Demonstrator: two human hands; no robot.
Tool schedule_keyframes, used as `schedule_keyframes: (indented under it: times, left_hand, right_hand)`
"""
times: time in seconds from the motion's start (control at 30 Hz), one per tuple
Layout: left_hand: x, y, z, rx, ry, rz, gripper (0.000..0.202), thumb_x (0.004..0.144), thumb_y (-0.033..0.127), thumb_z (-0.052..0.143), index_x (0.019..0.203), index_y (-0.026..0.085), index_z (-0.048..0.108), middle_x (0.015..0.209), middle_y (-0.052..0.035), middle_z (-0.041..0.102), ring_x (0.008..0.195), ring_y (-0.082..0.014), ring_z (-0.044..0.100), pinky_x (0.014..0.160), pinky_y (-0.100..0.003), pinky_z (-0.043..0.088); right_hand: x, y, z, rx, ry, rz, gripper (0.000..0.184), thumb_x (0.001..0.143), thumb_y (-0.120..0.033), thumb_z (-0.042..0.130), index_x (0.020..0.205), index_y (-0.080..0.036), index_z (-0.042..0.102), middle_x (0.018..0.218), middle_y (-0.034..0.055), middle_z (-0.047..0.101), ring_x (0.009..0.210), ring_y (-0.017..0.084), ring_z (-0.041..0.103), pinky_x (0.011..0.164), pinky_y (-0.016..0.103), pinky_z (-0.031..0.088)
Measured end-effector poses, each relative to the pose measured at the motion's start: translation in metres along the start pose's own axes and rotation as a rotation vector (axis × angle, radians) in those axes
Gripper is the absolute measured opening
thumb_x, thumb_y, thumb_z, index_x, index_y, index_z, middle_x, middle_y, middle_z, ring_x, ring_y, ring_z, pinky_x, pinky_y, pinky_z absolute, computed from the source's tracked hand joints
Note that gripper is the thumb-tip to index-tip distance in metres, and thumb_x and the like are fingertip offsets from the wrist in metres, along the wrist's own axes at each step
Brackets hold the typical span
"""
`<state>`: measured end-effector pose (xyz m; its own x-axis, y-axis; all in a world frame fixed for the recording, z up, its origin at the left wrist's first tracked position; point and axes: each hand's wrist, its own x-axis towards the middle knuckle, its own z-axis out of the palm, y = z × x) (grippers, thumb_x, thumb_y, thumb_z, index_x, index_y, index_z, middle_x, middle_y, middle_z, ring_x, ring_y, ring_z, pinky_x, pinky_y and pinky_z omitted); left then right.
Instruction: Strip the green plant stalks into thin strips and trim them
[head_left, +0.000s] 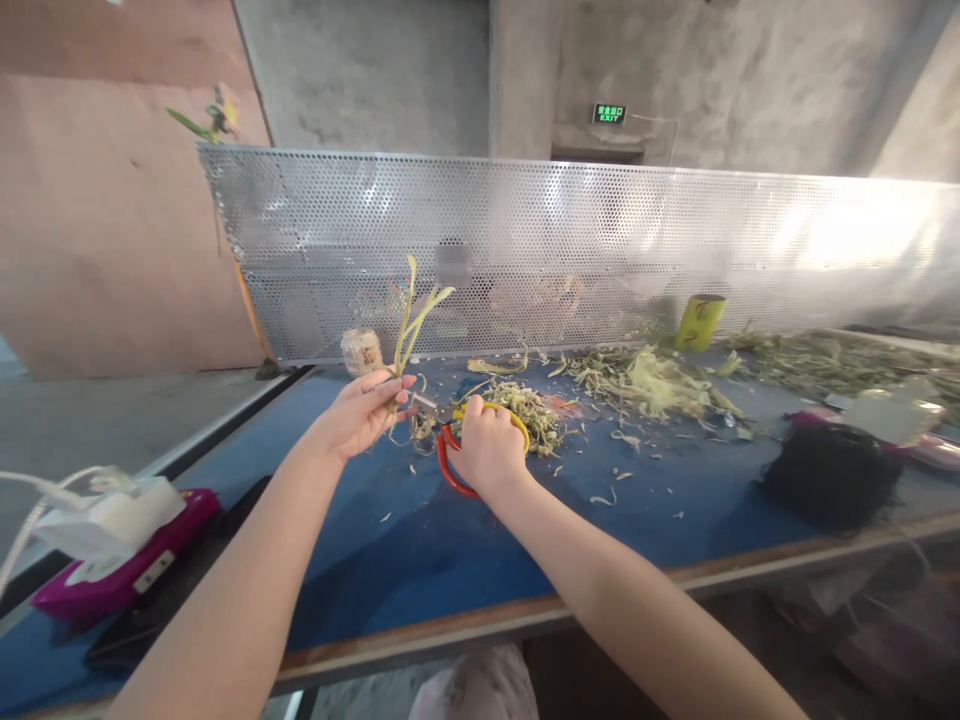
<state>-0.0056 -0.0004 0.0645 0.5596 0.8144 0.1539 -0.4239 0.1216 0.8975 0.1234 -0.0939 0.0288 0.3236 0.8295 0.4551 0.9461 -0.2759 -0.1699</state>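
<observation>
My left hand (367, 412) pinches a few pale yellow-green plant strips (409, 325), whose upper ends stick up above the fingers. My right hand (489, 445) is wrapped round the handles of a pair of scissors (448, 430), one red and one yellow. The blades point left, close to my left fingertips. They appear parted, though the tips are partly hidden near the fingers. Behind my right hand a heap of short cut plant pieces (529, 412) lies on the blue table (390, 560).
A larger tangle of pale plant strips (652, 385) lies right of the heap. A yellow-green cylinder (700, 322) and a whitish roll (361, 351) stand by the perforated metal screen (600, 230). A purple power strip (127, 560) sits at left, a black bundle (832, 475) at right.
</observation>
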Motion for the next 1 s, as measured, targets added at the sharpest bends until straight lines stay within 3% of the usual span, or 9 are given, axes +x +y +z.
schedule_keyframes:
  times: [0.13, 0.33, 0.53, 0.77, 1.0]
  left_hand:
    - [-0.0001, 0.0012, -0.0004, -0.03, -0.014, -0.066, 0.019, 0.081, 0.001, 0.042, 0.091, 0.006, 0.057, 0.057, 0.0009, 0.055, 0.047, -0.006, 0.053, 0.059, -0.029, 0.055]
    - [0.003, -0.0003, -0.0025, -0.238, 0.0, -0.101, 0.026, 0.086, 0.004, 0.034, 0.105, 0.005, 0.051, 0.056, 0.0014, 0.054, 0.044, -0.0063, 0.053, 0.044, -0.021, 0.047]
    - [0.0034, 0.001, -0.0042, -0.347, -0.07, -0.033, 0.035, 0.087, 0.001, 0.025, 0.116, 0.01, 0.043, 0.061, 0.0021, 0.059, 0.045, -0.0047, 0.054, 0.047, -0.02, 0.046]
    - [0.0059, -0.0004, -0.0029, -0.325, -0.078, -0.003, 0.029, 0.088, 0.002, 0.025, 0.102, 0.008, 0.049, 0.059, 0.0023, 0.057, 0.045, -0.0048, 0.054, 0.046, -0.02, 0.047]
    - [0.0048, 0.0004, -0.0004, -0.319, -0.044, 0.031, 0.03, 0.088, 0.004, 0.024, 0.109, 0.007, 0.046, 0.054, 0.0047, 0.053, 0.042, -0.0046, 0.052, 0.049, -0.022, 0.05]
  right_hand:
    - [0.0004, 0.0009, 0.0017, -0.013, 0.011, -0.002, 0.046, 0.073, -0.046, 0.048, 0.101, -0.01, 0.045, 0.086, 0.0187, 0.059, 0.086, 0.031, 0.054, 0.052, 0.034, 0.049]
    - [-0.0012, -0.0002, 0.0022, -0.015, 0.054, -0.016, 0.049, 0.072, -0.052, 0.046, 0.098, -0.011, 0.043, 0.085, 0.017, 0.058, 0.086, 0.029, 0.053, 0.053, 0.033, 0.049]
    - [-0.0037, -0.0011, 0.0028, -0.017, 0.108, 0.018, 0.052, 0.069, -0.054, 0.048, 0.097, -0.011, 0.044, 0.086, 0.0166, 0.056, 0.086, 0.03, 0.052, 0.051, 0.033, 0.048]
    - [-0.0012, -0.001, 0.0004, 0.05, 0.064, 0.061, 0.054, 0.07, -0.056, 0.047, 0.097, -0.01, 0.044, 0.081, 0.0163, 0.059, 0.083, 0.031, 0.055, 0.054, 0.035, 0.048]
    - [-0.002, -0.0013, -0.0019, 0.077, 0.008, 0.045, 0.053, 0.075, -0.058, 0.04, 0.097, -0.01, 0.042, 0.081, 0.0177, 0.061, 0.08, 0.029, 0.058, 0.062, 0.036, 0.047]
